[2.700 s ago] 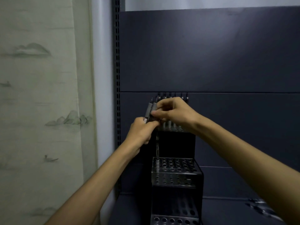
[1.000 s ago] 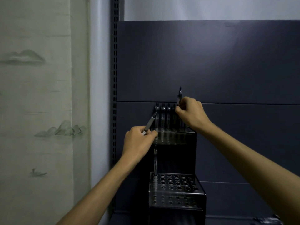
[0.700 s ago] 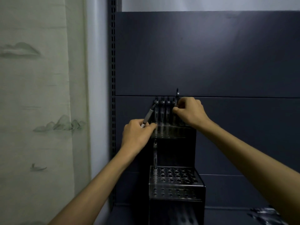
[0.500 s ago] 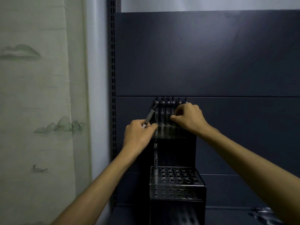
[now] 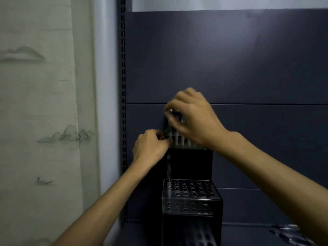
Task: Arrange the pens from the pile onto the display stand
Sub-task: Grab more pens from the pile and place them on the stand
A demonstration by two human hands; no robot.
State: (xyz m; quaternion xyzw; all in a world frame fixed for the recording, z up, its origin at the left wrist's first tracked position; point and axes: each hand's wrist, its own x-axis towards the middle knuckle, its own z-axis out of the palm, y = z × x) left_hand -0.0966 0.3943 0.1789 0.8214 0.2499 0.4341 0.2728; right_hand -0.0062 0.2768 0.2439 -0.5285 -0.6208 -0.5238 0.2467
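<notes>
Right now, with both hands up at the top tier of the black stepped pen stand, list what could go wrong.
1. The right hand reaches across the pens already standing in the clear top tier; it could knock them askew.
2. The left hand grips a blurred grey pen at the tier's edge; a fumbled handover might drop it.
3. One thin pen stands alone in the perforated lower tier below; a falling pen might strike it.

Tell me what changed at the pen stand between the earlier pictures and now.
The right hand, which had been seating a pen in the top tier's right side, has moved left and now pinches the upper end of the pen held by the left hand. The display stand, its lone middle-tier pen and the pile at lower right stayed put.
</notes>
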